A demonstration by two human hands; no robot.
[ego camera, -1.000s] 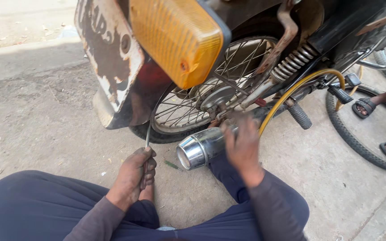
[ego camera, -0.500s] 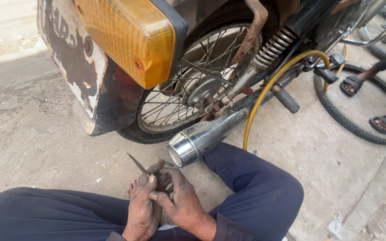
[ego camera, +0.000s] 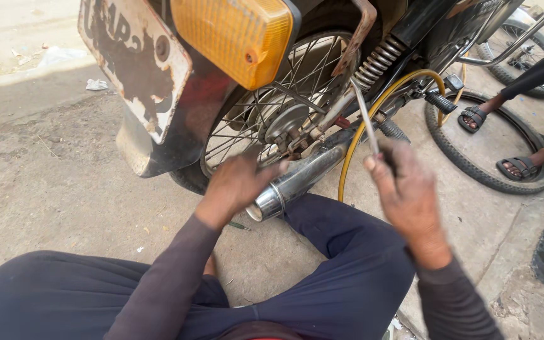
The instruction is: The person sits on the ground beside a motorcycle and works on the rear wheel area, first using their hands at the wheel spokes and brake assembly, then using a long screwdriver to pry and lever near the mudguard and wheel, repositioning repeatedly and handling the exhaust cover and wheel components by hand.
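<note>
Our right hand (ego camera: 410, 195) grips a thin metal rod (ego camera: 364, 113) that rises toward twelve o'clock above its clenched fingers (ego camera: 390, 160). Our left hand (ego camera: 237, 182), fingers curled, reaches toward the rear wheel hub (ego camera: 288, 123), just above the chrome exhaust pipe (ego camera: 297, 179) at its four o'clock.

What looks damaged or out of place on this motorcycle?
The rear plate is rusted, with most of its paint flaked off. A loose bicycle tyre lies flat on the ground at the right, near a person's sandalled feet.
</note>
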